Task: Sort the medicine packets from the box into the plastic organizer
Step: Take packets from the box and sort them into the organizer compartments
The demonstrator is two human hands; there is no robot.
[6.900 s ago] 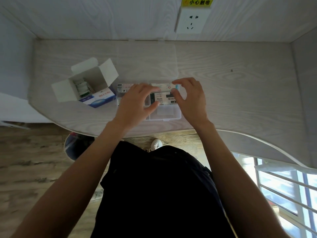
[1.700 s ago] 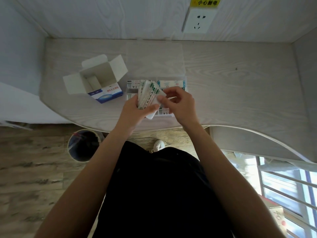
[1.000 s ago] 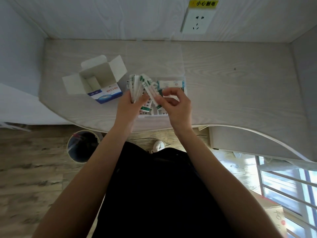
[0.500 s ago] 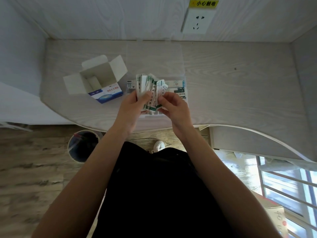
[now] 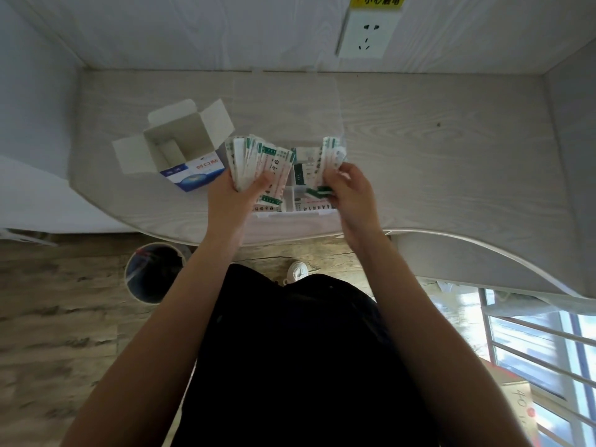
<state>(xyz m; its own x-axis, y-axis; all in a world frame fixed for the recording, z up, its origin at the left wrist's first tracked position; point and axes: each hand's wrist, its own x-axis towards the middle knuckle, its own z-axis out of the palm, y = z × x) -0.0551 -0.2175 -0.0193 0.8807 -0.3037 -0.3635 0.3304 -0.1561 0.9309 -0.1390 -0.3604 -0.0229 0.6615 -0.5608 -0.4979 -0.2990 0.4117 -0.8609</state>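
white-green medicine packets (image 5: 258,162) fanned in left hand (image 5: 237,196), thumb clamped across them as a feed stack. right hand (image 5: 350,191) pinches a smaller batch (image 5: 329,159) just above plastic organizer (image 5: 300,208), likely to drop in. box (image 5: 180,150) looks emptied, open, left of it.

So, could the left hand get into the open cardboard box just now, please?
Probably not as things stand: the left hand grips a fanned stack of packets, so it has no free fingers. The box itself stands open beside it on the table, with nothing between.
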